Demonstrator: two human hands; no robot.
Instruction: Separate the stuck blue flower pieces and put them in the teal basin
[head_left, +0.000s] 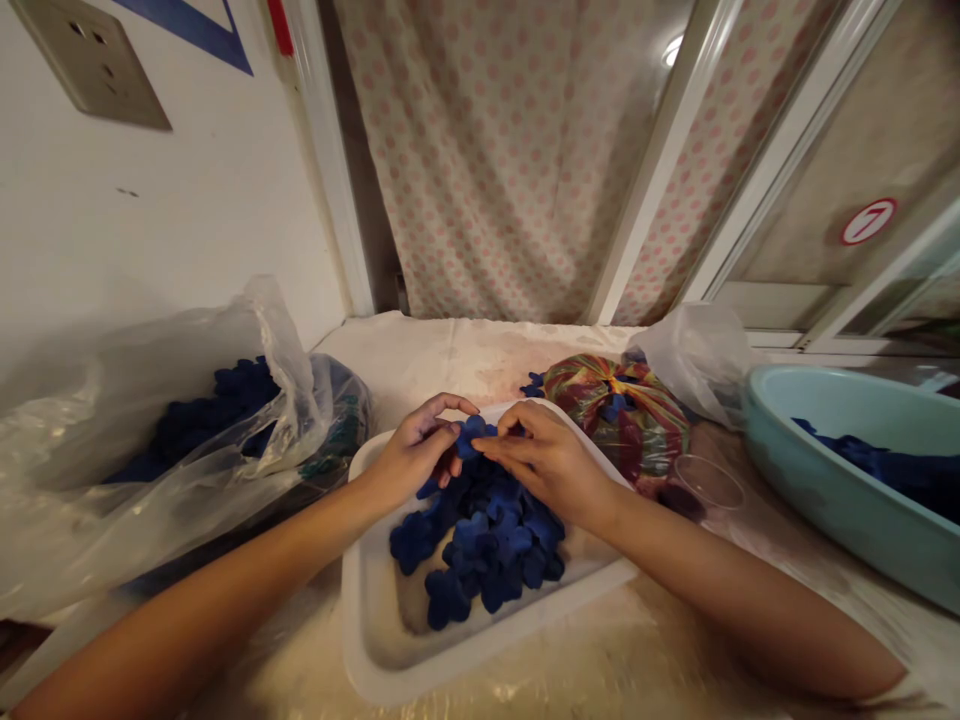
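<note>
Between my two hands, above a white tray [375, 660], is a blue flower-shaped piece [472, 434]. My left hand [427, 440] pinches its left side between thumb and fingers. On the other side, the fingers of my right hand [551, 460] are closed at the piece's right edge. Below them, a heap of similar dark blue flower pieces [499, 540] lies in the tray, some overlapping. The tray's near left floor shows bare. My hands hide part of the tray's far side.
A clear plastic bag [285, 390] with blue pieces lies at left. Right of the tray sit a striped knotted bag [637, 440], a clear cup [709, 482] and a turquoise basin [810, 480] holding dark blue material. A dotted curtain [510, 160] hangs behind the window frame.
</note>
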